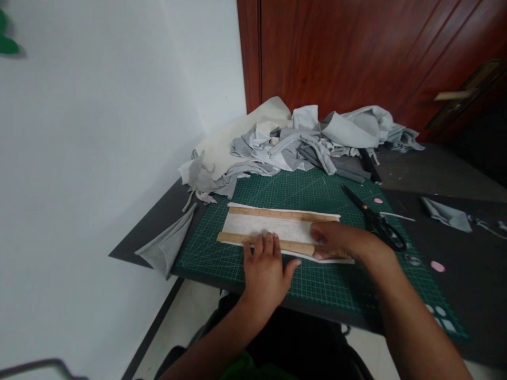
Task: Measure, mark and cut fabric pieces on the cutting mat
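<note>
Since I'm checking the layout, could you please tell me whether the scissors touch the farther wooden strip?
Apart: the head view shows green mat between the scissors and farther wooden strip.

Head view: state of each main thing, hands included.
Cloth: laid flat
Near strip: flat on it
Far strip: flat
Left hand: spread, fingertips on near strip
Right hand: fingers bent, at near strip's right end
Scissors: blades look closed
Mat: flat
Scraps: crumpled, heaped
Door: looks shut
</note>
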A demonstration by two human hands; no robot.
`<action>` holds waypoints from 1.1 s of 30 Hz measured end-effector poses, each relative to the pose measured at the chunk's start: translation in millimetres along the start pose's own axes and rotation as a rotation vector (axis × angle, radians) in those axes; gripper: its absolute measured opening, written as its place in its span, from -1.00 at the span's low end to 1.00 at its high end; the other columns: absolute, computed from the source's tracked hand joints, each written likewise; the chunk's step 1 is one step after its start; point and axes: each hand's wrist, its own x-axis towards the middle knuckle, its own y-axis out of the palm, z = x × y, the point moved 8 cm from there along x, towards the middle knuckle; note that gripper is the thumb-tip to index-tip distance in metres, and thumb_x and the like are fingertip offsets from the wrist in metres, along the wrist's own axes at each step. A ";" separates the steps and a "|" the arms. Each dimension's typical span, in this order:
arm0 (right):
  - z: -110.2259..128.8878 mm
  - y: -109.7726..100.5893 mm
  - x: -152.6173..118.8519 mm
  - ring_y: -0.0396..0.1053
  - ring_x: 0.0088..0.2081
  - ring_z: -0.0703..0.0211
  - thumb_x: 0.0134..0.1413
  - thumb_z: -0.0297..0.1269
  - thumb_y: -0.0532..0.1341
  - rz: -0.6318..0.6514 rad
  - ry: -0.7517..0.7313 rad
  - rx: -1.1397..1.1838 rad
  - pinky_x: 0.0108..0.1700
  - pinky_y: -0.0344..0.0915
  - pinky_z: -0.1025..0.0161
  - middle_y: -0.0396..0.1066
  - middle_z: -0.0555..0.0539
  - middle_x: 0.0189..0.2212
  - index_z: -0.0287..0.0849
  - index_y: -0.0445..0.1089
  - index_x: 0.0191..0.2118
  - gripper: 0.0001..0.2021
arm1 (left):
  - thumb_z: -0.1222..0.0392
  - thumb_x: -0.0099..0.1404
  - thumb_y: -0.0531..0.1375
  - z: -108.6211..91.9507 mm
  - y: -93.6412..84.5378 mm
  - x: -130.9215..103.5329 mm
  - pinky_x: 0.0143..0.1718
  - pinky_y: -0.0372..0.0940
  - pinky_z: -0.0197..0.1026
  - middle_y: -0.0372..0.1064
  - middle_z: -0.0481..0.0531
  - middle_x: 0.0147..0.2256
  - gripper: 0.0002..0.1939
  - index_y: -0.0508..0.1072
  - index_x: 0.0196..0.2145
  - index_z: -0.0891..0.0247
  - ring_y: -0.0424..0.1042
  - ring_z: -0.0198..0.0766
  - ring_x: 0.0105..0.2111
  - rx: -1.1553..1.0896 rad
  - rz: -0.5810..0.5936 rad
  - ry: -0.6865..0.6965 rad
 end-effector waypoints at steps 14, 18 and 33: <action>15.0 -34.3 6.9 0.44 -0.18 0.09 0.33 -0.22 0.16 -0.327 -0.138 -0.035 -0.18 0.21 0.27 0.53 -0.11 -0.20 -0.12 0.50 -0.18 -0.82 | -0.25 0.43 0.11 -1.6 -2.5 2.1 0.25 0.11 0.38 0.33 0.31 0.23 -0.34 0.39 0.25 0.29 0.26 0.26 0.22 -0.004 -0.002 0.021; 35.2 -41.1 8.6 0.45 -0.13 0.06 0.39 -0.23 0.13 -0.518 -0.136 -0.139 -0.12 0.20 0.25 0.47 -0.16 -0.11 -0.11 0.50 -0.08 -0.80 | -0.22 0.46 0.08 -2.7 -0.3 1.8 0.26 0.09 0.41 0.31 0.35 0.23 -0.37 0.39 0.26 0.28 0.25 0.28 0.23 -0.006 0.031 0.030; -13.3 -45.9 27.2 0.45 -0.16 0.10 0.22 -0.17 0.28 -0.498 -0.054 0.055 -0.17 0.22 0.28 0.51 -0.09 -0.19 -0.10 0.55 -0.14 -0.82 | -0.20 0.46 0.10 -3.5 3.3 1.5 0.26 0.07 0.42 0.30 0.38 0.22 -0.38 0.40 0.26 0.30 0.24 0.29 0.24 -0.020 0.038 0.046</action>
